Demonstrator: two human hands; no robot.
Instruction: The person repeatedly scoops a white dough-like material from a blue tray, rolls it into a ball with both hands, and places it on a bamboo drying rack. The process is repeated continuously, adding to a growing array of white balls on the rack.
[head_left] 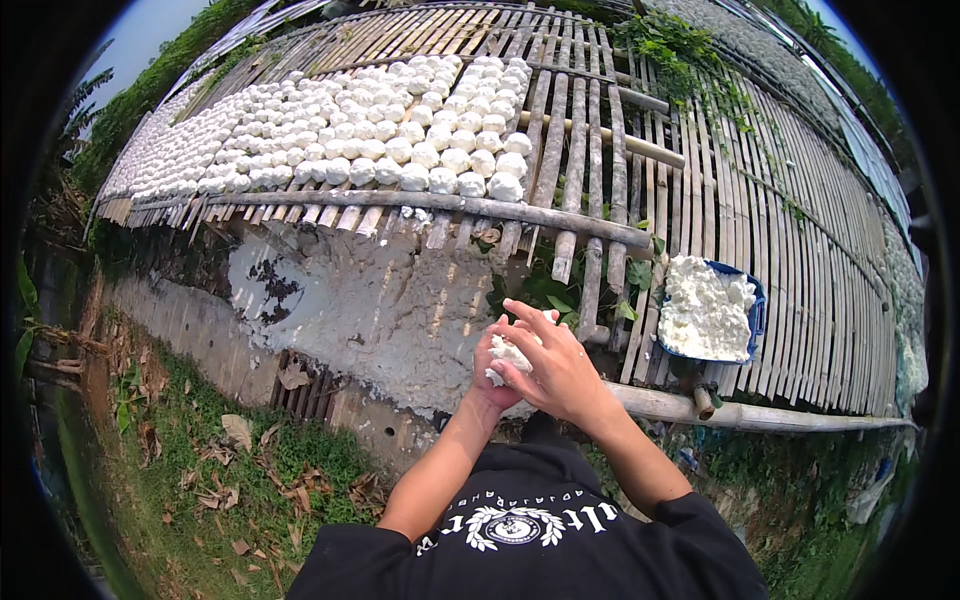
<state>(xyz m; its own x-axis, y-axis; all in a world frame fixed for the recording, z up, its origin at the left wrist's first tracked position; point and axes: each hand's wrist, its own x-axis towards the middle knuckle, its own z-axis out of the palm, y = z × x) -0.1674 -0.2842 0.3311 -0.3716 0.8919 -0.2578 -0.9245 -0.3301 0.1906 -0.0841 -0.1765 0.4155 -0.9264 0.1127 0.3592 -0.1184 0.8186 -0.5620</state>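
Note:
Between my two palms, in front of my body, is a lump of soft white paste [510,356]. My left hand [486,382] cups it from the left and below. Over the top and right side of it curves my right hand [562,368], with its fingers covering part of the lump and bits of white stuck to them. To the right, a blue tub [757,318] heaped with crumbly white paste [705,308] rests on the bamboo slats. Many rounded white balls [425,154] lie in close rows on the rack at the upper left.
A bamboo slat rack [800,290] spans the far side and right, with a thick bamboo pole [665,405] along its near edge. Green vines [668,52] grow through it. Pale, muddy-looking ground [400,290] lies below, and grass with dry leaves [230,500] at lower left.

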